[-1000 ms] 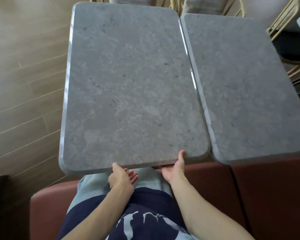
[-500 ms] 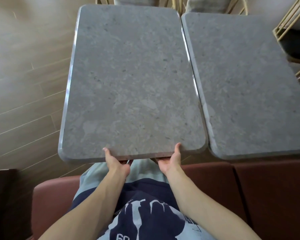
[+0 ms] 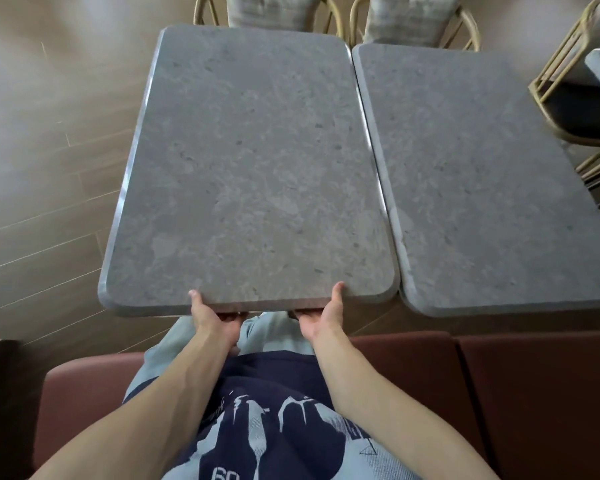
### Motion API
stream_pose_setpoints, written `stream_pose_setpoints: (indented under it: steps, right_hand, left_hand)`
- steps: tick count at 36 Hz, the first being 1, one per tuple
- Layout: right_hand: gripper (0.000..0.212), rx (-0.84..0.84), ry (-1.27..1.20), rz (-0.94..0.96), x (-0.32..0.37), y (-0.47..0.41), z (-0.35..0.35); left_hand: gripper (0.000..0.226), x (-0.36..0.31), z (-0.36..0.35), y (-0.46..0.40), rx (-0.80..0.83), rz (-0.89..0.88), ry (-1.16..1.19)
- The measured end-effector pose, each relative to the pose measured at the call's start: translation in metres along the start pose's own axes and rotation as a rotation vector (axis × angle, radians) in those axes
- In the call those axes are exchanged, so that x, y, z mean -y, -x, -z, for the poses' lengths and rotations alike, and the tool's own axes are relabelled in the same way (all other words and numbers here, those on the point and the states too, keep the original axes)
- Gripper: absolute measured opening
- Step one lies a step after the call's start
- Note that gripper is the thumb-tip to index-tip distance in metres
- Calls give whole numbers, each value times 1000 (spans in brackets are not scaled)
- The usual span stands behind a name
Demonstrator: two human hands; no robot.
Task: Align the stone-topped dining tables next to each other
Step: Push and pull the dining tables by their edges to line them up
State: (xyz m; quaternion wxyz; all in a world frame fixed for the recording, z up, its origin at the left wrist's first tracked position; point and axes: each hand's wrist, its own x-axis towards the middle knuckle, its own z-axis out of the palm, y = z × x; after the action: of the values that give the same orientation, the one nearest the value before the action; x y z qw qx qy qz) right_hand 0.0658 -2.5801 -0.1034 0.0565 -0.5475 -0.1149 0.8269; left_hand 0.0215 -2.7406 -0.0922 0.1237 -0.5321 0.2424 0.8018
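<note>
My grey, rounded-corner stone-topped table (image 3: 250, 168) stands on the pale wood-plank floor (image 3: 42, 168), just beside a second matching grey stone-topped table (image 3: 482, 181) to its right, their long edges nearly touching with a thin seam between. Nothing but bare mottled stone shows on both tops. I sit on a reddish-brown cushioned bench (image 3: 499, 393) at their near ends, and two rattan chairs with light cushions (image 3: 409, 19) stand on the floor at the far ends.

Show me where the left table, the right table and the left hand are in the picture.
left table (image 3: 250, 168): head view, middle of its stone top.
right table (image 3: 471, 181): head view, middle of its stone top.
left hand (image 3: 212, 317): head view, back of the hand.
</note>
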Motion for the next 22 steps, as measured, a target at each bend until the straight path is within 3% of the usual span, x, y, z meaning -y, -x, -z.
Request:
stream_pose_setpoints:
  steps: [4, 11, 22]
  right_hand:
    - [75, 6, 7, 7, -1, 1, 2]
    - [77, -19, 10, 11, -3, 7, 6]
    - [77, -17, -6, 6, -3, 14, 14]
  left_hand:
    - [52, 2, 1, 2, 4, -5, 1]
    - [62, 1, 7, 7, -28, -1, 3]
    - [59, 4, 11, 16, -28, -2, -20]
